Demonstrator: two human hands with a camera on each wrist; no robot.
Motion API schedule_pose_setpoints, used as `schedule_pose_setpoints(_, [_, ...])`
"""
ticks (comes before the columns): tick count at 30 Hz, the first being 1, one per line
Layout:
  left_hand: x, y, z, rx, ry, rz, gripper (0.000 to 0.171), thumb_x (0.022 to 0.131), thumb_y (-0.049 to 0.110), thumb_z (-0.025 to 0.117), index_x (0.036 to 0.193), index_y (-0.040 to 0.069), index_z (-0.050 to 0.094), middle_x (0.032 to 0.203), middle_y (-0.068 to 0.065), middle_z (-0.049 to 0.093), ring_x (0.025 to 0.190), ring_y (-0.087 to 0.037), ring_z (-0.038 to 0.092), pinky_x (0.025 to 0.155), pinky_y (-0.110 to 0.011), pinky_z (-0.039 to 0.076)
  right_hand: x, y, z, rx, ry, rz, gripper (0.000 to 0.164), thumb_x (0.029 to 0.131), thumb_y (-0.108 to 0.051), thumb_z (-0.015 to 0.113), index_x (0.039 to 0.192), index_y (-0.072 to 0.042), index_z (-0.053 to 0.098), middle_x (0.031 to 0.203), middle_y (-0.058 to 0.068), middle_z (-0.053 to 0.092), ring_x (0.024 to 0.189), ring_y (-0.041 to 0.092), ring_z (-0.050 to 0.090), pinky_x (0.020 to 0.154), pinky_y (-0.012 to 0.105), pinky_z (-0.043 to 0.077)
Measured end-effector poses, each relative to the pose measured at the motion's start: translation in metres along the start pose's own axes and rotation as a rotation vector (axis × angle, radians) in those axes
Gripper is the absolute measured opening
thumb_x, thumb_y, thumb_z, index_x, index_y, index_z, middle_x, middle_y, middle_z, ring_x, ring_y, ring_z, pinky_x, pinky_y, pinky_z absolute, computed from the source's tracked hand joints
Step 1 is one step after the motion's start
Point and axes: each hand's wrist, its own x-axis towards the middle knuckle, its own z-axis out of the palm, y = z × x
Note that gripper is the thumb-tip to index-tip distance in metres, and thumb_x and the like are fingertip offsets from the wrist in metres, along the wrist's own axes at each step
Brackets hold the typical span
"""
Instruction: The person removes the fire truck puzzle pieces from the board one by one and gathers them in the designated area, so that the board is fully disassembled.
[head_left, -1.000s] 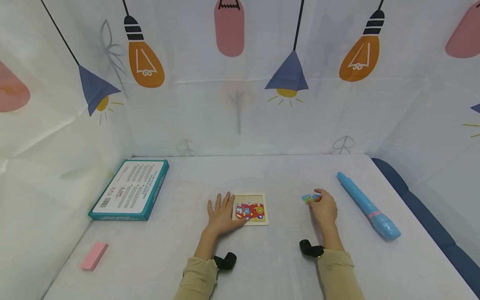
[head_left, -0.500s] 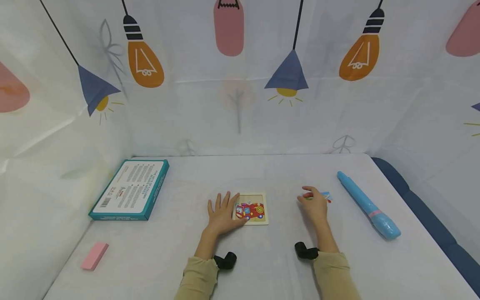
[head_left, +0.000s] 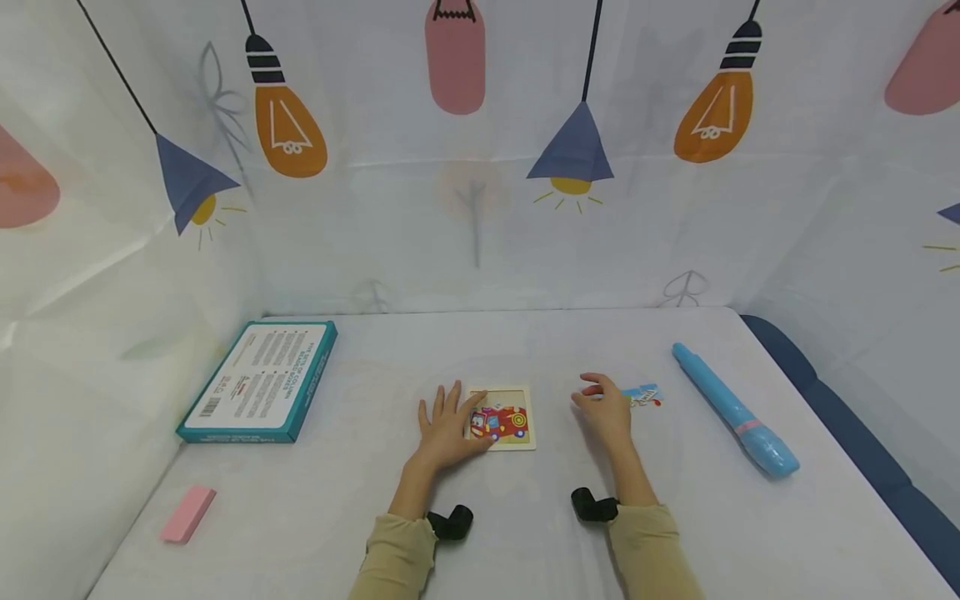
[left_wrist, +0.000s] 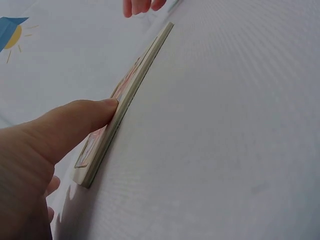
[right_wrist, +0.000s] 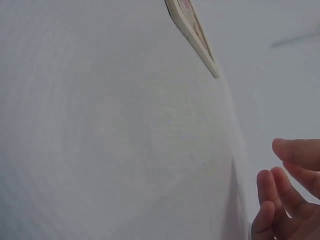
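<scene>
My left hand (head_left: 444, 433) rests beside a small wooden picture puzzle (head_left: 502, 421), fingers spread. Its thumb (left_wrist: 100, 111) touches the near edge of the frame, and the index finger reaches the frame's upper left. The puzzle shows a red fire engine; bare wood shows in the upper part of its tray. My right hand (head_left: 607, 415) hovers with bent fingers and thumb apart, and the right wrist view shows nothing between the fingertips (right_wrist: 281, 146). Behind it lies a blue and green puzzle piece (head_left: 645, 394), partly hidden by the hand; whether it is one piece or two is unclear.
A teal-edged box (head_left: 258, 379) lies at the back left, with a pink block (head_left: 189, 514) in front of it. A light-blue pen-shaped object (head_left: 735, 412) lies slanted on the right. White printed cloth (head_left: 390, 233) walls the table in.
My right hand has moved left, uncovering the right part of the blue and green piece on the table. The left hand stays at the puzzle; its index finger reaches slightly farther over the frame.
</scene>
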Motion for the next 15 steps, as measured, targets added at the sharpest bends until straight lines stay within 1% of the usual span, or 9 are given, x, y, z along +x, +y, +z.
schedule_pose_setpoints(3, [0.000,0.002,0.000,-0.012,-0.003,0.018,0.070,0.073,0.042,0.073,0.136,0.025,0.046,0.150,-0.018,0.021,0.137,-0.044,0.009,0.103,-0.066,-0.001,0.000,0.000,0.008,-0.026,-0.019,0.021,0.037,0.081,-0.012,0.067,0.115,-0.004,0.058,0.091,0.014,0.061,0.080,0.024,0.060,0.061,0.027,0.045])
schedule_pose_setpoints(5, [0.000,0.003,0.000,-0.013,-0.006,0.027,0.067,0.074,0.040,0.073,0.134,0.026,0.048,0.150,-0.018,0.022,0.137,-0.045,0.010,0.102,-0.066,0.000,0.001,0.000,0.012,-0.034,-0.045,0.041,0.038,0.082,-0.012,0.067,0.118,-0.004,0.057,0.095,0.016,0.060,0.084,0.027,0.060,0.063,0.028,0.045])
schedule_pose_setpoints(7, [0.000,0.004,0.000,-0.018,-0.013,0.033,0.063,0.075,0.039,0.072,0.132,0.026,0.050,0.150,-0.018,0.022,0.137,-0.045,0.009,0.102,-0.066,0.000,0.000,-0.001,0.016,-0.035,-0.058,0.040,0.039,0.082,-0.011,0.067,0.118,-0.003,0.057,0.095,0.016,0.060,0.084,0.027,0.060,0.063,0.025,0.043])
schedule_pose_setpoints(12, [0.000,0.004,-0.001,-0.027,-0.028,0.045,0.054,0.078,0.038,0.070,0.129,0.027,0.054,0.150,-0.017,0.021,0.137,-0.044,0.008,0.102,-0.065,-0.002,-0.005,-0.007,0.025,-0.010,-0.085,0.027,0.037,0.081,-0.010,0.067,0.117,-0.003,0.058,0.093,0.014,0.060,0.083,0.025,0.059,0.065,0.029,0.045])
schedule_pose_setpoints(15, [0.000,0.004,-0.001,-0.017,-0.034,0.056,0.051,0.079,0.038,0.068,0.127,0.028,0.056,0.151,-0.016,0.022,0.138,-0.044,0.008,0.102,-0.066,-0.002,-0.008,-0.011,0.032,-0.014,-0.108,0.002,0.035,0.081,-0.009,0.068,0.115,-0.004,0.060,0.091,0.013,0.061,0.082,0.024,0.060,0.068,0.032,0.047])
